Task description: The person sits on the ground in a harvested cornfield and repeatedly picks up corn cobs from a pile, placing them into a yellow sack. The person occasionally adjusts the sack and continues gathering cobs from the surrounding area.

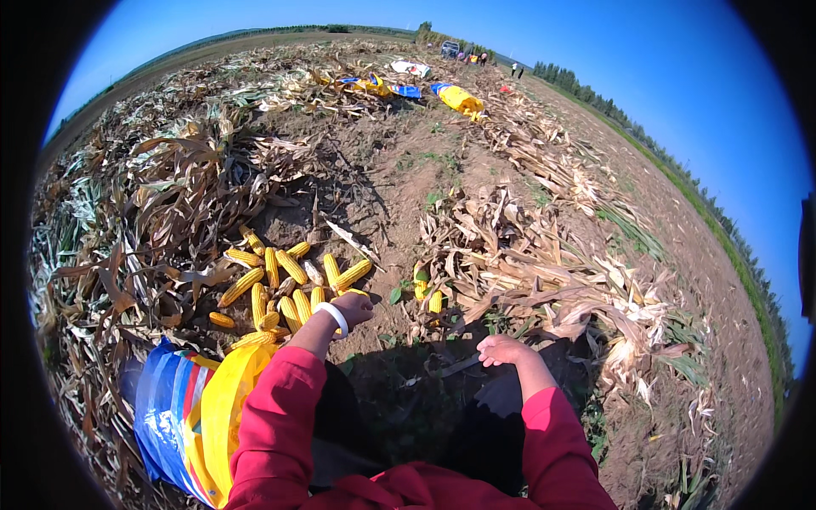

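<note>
My left hand (354, 308), with a white bangle (336, 320) at the wrist, is at the right edge of a heap of husked yellow corn cobs (291, 266). A cob lies right behind its knuckles; the fingers are turned away, so any grip is hidden. My right hand (500, 350) hangs over shaded ground with loosely curled fingers and nothing visible in them. Two or more cobs (435, 301) lie ahead of it, beside dry husks. A blue, yellow and striped woven plastic sack (171, 411) lies at my left forearm, its yellow end against the heap.
Dry corn stalks (191, 172) are piled on the left, and more stalks and husks (542, 268) on the right. A bare soil strip (401, 185) runs between them. Farther off are a filled yellow sack (460, 99), a white sack (411, 68), a vehicle (450, 48) and several people.
</note>
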{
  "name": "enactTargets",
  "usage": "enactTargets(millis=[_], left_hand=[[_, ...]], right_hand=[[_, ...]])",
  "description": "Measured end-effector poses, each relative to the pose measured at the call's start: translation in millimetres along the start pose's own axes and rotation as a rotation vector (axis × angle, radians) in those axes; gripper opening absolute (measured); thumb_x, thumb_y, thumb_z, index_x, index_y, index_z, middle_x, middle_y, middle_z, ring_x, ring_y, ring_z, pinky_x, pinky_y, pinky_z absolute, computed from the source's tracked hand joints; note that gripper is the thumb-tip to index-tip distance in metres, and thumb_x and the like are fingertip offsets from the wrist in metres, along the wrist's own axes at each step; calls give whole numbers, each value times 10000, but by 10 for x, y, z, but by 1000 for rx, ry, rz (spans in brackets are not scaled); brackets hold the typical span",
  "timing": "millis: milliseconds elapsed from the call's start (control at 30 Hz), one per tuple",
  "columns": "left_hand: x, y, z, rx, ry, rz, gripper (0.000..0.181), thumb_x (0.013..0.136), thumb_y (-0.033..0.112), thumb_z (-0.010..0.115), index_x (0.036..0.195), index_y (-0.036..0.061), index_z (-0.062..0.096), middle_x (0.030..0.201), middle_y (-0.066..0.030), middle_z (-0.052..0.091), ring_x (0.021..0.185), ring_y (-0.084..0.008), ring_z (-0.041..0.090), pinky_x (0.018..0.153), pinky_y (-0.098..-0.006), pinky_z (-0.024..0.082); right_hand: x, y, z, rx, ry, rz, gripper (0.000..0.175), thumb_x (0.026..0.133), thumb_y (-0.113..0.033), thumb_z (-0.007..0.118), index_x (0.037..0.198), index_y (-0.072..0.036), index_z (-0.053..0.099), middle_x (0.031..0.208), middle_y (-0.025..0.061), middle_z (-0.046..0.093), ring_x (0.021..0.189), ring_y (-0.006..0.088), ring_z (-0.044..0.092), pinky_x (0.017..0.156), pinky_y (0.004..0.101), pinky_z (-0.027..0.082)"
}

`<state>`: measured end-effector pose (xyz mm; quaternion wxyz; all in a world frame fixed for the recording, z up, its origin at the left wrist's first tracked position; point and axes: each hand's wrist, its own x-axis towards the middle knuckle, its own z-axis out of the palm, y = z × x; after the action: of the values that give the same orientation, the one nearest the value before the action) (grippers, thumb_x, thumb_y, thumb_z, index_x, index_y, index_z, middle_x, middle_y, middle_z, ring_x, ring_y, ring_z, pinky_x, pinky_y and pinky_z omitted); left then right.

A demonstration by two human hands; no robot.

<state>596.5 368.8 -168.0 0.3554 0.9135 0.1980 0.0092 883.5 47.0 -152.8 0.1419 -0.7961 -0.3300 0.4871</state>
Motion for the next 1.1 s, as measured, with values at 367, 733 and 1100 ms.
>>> enactTargets(millis=[367, 733, 1100], left_hand=[[-14, 49, -248, -914, 257, -191, 307, 901, 168, 624, 1129, -37, 602, 929, -105, 691, 777, -176, 688, 698, -291, 563], [-13, -197, -421, -1506, 561, -288, 142, 923, 172, 575, 985, 44, 570, 828, -61, 664, 725, -183, 664, 600, -311, 529], [-20, -196, -425, -1575, 566, -325, 122, 953, 201, 537, 962, 86, 575, 782, -16, 634, 717, -150, 633, 689, -320, 517]], right_hand=[[-142, 149, -77, 47, 0, -34, 424, 948, -181, 489, 1329, 4, 470, 1177, 127, 639, 983, 198, 665, 782, 301, 510], [-171, 101, -49, 90, 19, -91, 400, 918, -175, 529, 1282, -10, 512, 1141, 118, 653, 926, 200, 670, 761, 325, 512], [-248, 18, -17, 48, 32, -83, 400, 955, -200, 507, 1304, -7, 500, 1139, 101, 657, 953, 183, 665, 782, 298, 509]])
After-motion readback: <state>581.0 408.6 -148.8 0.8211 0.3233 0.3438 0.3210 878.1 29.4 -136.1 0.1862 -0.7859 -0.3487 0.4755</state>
